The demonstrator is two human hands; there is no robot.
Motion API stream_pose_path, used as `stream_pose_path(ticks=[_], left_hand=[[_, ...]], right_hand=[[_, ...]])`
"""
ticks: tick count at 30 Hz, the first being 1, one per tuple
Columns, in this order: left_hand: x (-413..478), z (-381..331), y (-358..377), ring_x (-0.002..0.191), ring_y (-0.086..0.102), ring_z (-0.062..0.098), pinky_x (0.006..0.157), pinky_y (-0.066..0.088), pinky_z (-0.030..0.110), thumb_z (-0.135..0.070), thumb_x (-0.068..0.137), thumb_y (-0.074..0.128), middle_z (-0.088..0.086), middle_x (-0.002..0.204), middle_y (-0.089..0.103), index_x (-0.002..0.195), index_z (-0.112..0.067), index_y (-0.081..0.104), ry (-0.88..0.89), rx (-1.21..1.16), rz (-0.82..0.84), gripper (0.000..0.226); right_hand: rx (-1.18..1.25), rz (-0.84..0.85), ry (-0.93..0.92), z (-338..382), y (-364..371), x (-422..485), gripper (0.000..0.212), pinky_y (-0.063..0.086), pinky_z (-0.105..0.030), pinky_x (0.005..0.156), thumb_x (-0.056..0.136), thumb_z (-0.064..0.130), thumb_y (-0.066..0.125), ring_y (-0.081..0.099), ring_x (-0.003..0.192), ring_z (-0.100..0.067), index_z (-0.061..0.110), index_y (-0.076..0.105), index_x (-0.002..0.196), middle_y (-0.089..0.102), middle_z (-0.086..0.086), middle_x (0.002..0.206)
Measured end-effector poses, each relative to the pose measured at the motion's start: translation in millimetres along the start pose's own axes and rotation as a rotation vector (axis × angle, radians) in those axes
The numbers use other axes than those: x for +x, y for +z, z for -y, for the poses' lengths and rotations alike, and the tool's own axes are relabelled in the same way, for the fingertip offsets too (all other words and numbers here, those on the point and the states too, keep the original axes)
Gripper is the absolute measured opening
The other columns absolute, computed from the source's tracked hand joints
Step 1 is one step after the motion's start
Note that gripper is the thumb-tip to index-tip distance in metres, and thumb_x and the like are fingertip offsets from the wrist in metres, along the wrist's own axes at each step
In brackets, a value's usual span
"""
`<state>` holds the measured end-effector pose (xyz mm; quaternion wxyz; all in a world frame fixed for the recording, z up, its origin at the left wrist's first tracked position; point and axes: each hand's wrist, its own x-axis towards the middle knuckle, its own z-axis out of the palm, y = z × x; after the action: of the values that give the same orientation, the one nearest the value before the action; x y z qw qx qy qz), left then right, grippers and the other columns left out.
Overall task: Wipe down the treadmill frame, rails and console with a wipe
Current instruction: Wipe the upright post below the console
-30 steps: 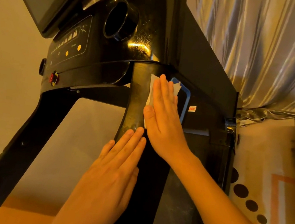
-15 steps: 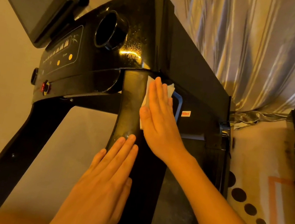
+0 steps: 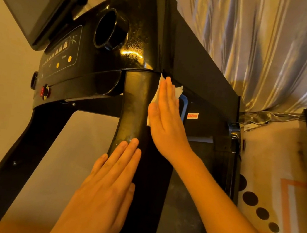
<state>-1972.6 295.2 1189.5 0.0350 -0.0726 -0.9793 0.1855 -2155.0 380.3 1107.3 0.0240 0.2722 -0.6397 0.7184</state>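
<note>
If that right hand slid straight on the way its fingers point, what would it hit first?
Probably the underside of the console, just above the right hand and its wipe.

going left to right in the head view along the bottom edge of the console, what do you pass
red button → upright post → right hand pressing the wipe → red-lettered sticker → silver curtain

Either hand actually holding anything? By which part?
Nothing gripped. Right hand pins the white wipe flat against the treadmill upright under straight fingers; left hand rests flat on the upright, empty.
</note>
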Motion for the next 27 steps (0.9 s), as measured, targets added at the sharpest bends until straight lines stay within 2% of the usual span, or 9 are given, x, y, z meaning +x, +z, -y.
stream_pose_path(ticks=[3, 5, 8, 11, 14, 17, 22, 25, 27], left_hand=[[-0.4, 0.4, -0.4, 0.153, 0.006, 0.01, 0.119, 0.003, 0.022, -0.043, 0.103, 0.03, -0.006, 0.167, 0.01, 0.162, -0.023, 0.013, 0.005, -0.003, 0.004, 0.064], [-0.6, 0.9, -1.1, 0.154, 0.006, 0.01, 0.119, 0.003, 0.022, -0.045, 0.107, 0.021, -0.006, 0.167, 0.01, 0.162, -0.023, 0.015, 0.012, -0.005, 0.002, 0.059], [-0.3, 0.4, -2.4, 0.154, 0.005, 0.009, 0.12, 0.001, 0.022, -0.04, 0.101, 0.033, -0.007, 0.168, 0.009, 0.161, -0.022, 0.019, 0.008, -0.001, 0.009, 0.064], [-0.5, -0.7, -1.5, 0.154, 0.003, 0.008, 0.12, 0.003, 0.026, -0.039, 0.1, 0.035, -0.008, 0.168, 0.006, 0.161, -0.023, 0.014, -0.005, 0.003, 0.018, 0.067], [-1.1, 0.4, -1.4, 0.154, 0.003, 0.008, 0.121, 0.0, 0.023, -0.044, 0.104, 0.027, -0.008, 0.168, 0.008, 0.161, -0.023, 0.017, -0.004, -0.012, 0.031, 0.061], [0.1, 2.0, -2.3, 0.154, 0.004, 0.009, 0.12, 0.0, 0.021, -0.046, 0.107, 0.02, -0.006, 0.168, 0.009, 0.161, -0.022, 0.02, 0.005, -0.011, 0.049, 0.059], [0.8, 0.4, -2.8, 0.154, 0.003, 0.009, 0.12, -0.001, 0.021, -0.038, 0.099, 0.036, -0.006, 0.167, 0.009, 0.161, -0.022, 0.019, -0.002, -0.002, 0.039, 0.067], [-0.2, 0.6, -2.4, 0.153, 0.003, 0.008, 0.12, -0.001, 0.023, -0.039, 0.098, 0.036, -0.007, 0.168, 0.007, 0.161, -0.023, 0.014, -0.007, 0.005, 0.043, 0.069], [-0.2, 1.5, -1.7, 0.153, 0.003, 0.008, 0.119, 0.005, 0.028, -0.039, 0.098, 0.036, -0.006, 0.168, 0.007, 0.161, -0.023, 0.014, 0.0, 0.007, 0.029, 0.069]], right_hand=[[0.02, 0.01, 0.033, -6.3, 6.9, -30.7, 0.06, -0.011, -0.022, 0.122, 0.108, 0.049, 0.016, -0.018, 0.151, 0.005, 0.033, -0.013, 0.159, -0.018, 0.02, 0.168], [0.031, 0.013, 0.067, -12.7, 7.5, -35.2, 0.057, -0.012, -0.023, 0.122, 0.106, 0.054, 0.012, -0.02, 0.15, 0.007, 0.04, -0.017, 0.153, -0.023, 0.026, 0.163], [0.024, 0.006, 0.145, -19.4, -4.2, -6.9, 0.055, -0.013, -0.026, 0.124, 0.111, 0.043, 0.016, -0.022, 0.148, 0.007, 0.034, -0.016, 0.154, -0.019, 0.017, 0.166], [-0.004, 0.004, 0.176, -26.4, -11.4, 4.8, 0.057, -0.016, -0.016, 0.115, 0.111, 0.041, 0.016, -0.021, 0.144, 0.008, 0.028, -0.013, 0.159, -0.016, 0.01, 0.17], [0.007, 0.011, 0.158, -28.0, -2.9, -19.2, 0.057, -0.018, -0.008, 0.111, 0.106, 0.049, 0.013, -0.027, 0.142, 0.014, 0.037, -0.017, 0.154, -0.019, 0.02, 0.165], [0.029, 0.001, 0.169, -31.3, 0.4, -25.2, 0.052, -0.019, -0.01, 0.113, 0.107, 0.047, 0.013, -0.028, 0.143, 0.014, 0.04, -0.017, 0.149, -0.02, 0.022, 0.163], [0.069, -0.008, 0.188, -37.3, -11.5, 0.7, 0.054, -0.011, -0.029, 0.124, 0.111, 0.041, 0.013, -0.019, 0.147, 0.004, 0.03, -0.013, 0.157, -0.017, 0.008, 0.169], [0.077, -0.045, 0.188, -41.3, -3.4, -10.9, 0.058, -0.009, -0.032, 0.127, 0.109, 0.045, 0.013, -0.018, 0.151, 0.002, 0.028, -0.01, 0.16, -0.016, 0.009, 0.17], [0.086, -0.056, 0.179, -38.3, -1.0, -11.3, 0.057, -0.01, -0.034, 0.127, 0.109, 0.046, 0.013, -0.018, 0.151, 0.001, 0.03, -0.011, 0.158, -0.015, 0.009, 0.17]])
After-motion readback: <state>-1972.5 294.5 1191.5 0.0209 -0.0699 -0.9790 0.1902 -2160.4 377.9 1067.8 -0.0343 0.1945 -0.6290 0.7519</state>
